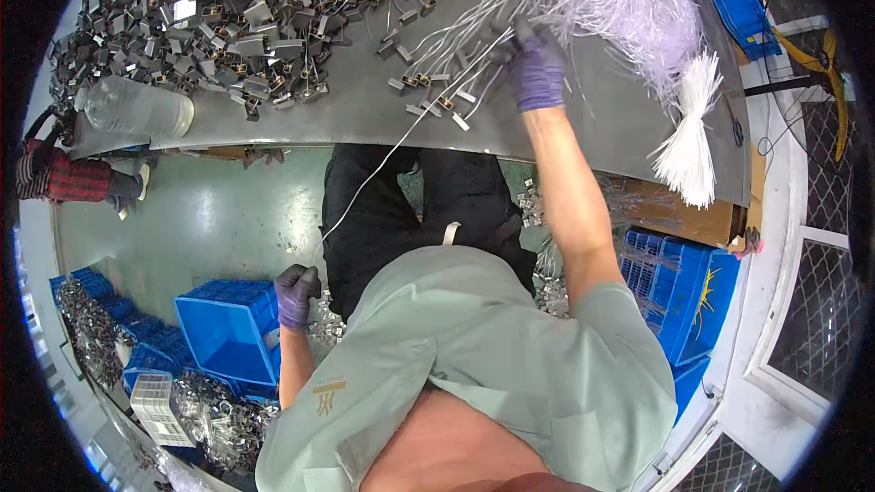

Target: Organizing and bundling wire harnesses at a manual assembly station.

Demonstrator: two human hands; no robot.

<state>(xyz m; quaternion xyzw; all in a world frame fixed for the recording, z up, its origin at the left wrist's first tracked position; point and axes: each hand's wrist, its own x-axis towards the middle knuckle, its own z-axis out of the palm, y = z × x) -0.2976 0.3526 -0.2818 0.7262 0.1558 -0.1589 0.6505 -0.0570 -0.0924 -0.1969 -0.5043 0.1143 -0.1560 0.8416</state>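
Observation:
My left hand (296, 296), in a dark purple glove, is closed low beside my left thigh. A thin white wire (375, 173) runs from it up over the table edge to the small connector pieces. Over the table, my right hand (538, 68), in a purple glove with dark fingertips, reaches into a fan of white wires (465, 29). Its thumb and forefinger are apart, with wires lying under and around them. Small grey metal-cased connectors (447, 102) sit at the wire ends, left of this hand. The undersides of the right fingers are hidden.
A heap of grey connectors (237, 27) covers the table's (365, 109) left side, beside a clear plastic bottle (137, 107). Bundled pale wires (638, 9) lie at right, with a white splayed end (688, 146). Blue crates (228, 328) stand on the floor. Another person (77, 178) is at far left.

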